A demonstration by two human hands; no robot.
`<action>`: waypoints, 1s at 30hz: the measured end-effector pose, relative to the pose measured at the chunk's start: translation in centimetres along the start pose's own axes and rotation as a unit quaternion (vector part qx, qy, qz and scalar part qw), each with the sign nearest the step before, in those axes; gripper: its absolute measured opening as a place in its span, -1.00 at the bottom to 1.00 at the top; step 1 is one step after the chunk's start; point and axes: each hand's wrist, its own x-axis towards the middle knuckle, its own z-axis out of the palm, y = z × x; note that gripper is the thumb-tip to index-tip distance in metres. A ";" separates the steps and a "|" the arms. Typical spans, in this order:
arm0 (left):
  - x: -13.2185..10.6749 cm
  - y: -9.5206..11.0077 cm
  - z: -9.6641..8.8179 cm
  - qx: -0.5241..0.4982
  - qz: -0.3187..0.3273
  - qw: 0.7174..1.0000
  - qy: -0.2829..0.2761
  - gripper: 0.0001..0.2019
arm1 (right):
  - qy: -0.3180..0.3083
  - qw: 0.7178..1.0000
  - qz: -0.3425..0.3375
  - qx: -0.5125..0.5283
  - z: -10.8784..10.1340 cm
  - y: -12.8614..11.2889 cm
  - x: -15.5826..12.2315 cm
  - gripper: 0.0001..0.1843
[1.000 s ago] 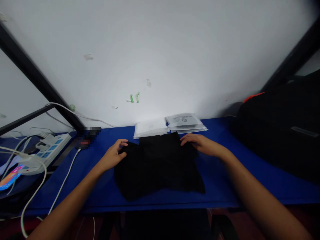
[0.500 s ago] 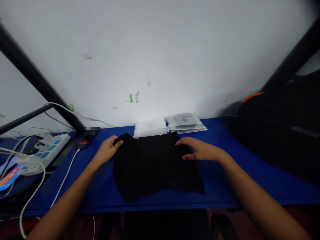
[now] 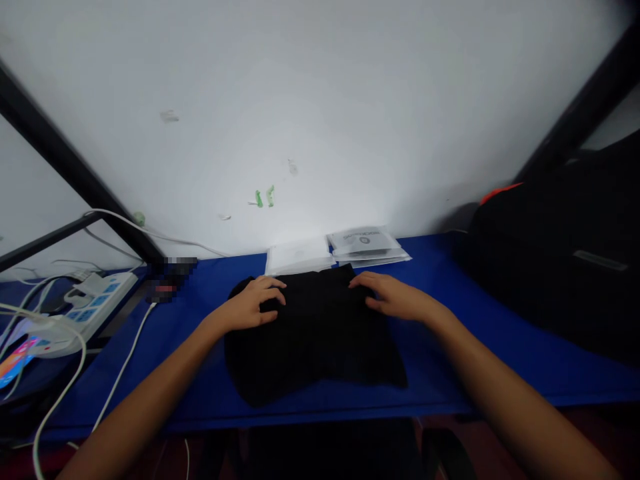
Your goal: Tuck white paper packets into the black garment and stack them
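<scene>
A black garment lies spread on the blue table, in front of me. My left hand rests on its upper left part, fingers spread flat on the cloth. My right hand lies on the garment's upper right edge, fingers stretched out and pressing down. Neither hand grips anything.
Flat white plastic packets lie stacked against the white wall behind the garment. A large black bag fills the table's right side. At the left are a white power strip, white cables and a lit phone.
My left hand moved right from the garment's upper left corner onto the cloth, folding that corner inward. My right hand stayed at the upper right, shifting slightly left.
</scene>
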 end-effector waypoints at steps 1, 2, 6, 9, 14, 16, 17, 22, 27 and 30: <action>0.5 -0.4 0.2 -0.009 -0.008 1.000 0.021 -0.85 | 0.021 1.000 0.003 0.000 0.0 0.1 0.3 -0.66; 1.1 -0.7 0.4 -0.002 -0.029 0.998 0.047 -0.86 | 0.046 0.999 0.011 0.000 0.1 0.3 0.7 -0.74; 3.1 -1.5 0.8 0.112 -0.169 0.972 0.122 -0.86 | 0.153 0.979 0.127 -0.038 0.9 1.1 2.6 -0.73; 3.4 -0.9 0.8 0.182 -0.188 0.954 0.148 -0.82 | 0.193 0.959 0.177 -0.110 1.4 1.0 3.2 -0.63; 1.7 1.0 1.2 0.155 -0.092 0.977 0.115 -0.75 | 0.147 0.976 0.059 -0.147 1.5 -0.7 1.8 -0.70; 0.8 1.2 1.6 0.112 -0.073 0.989 0.066 -0.72 | 0.075 0.990 0.006 -0.122 1.8 -1.2 1.1 -0.73; 0.4 1.1 1.7 0.097 -0.073 0.992 0.043 -0.71 | 0.042 0.993 -0.006 -0.112 2.0 -1.4 0.9 -0.72; -0.6 1.1 1.2 0.052 -0.077 0.995 0.039 -0.81 | 0.014 0.995 -0.006 -0.102 2.1 -1.7 0.8 -0.89; -2.4 4.9 -1.0 0.004 -0.045 0.999 0.017 -0.91 | -0.008 0.999 0.004 -0.031 -0.5 -3.9 -1.5 -0.96; -3.8 7.1 -1.7 -0.074 -0.053 0.988 -0.122 -0.89 | -0.131 0.989 0.041 0.054 -1.2 -5.5 -3.8 -0.87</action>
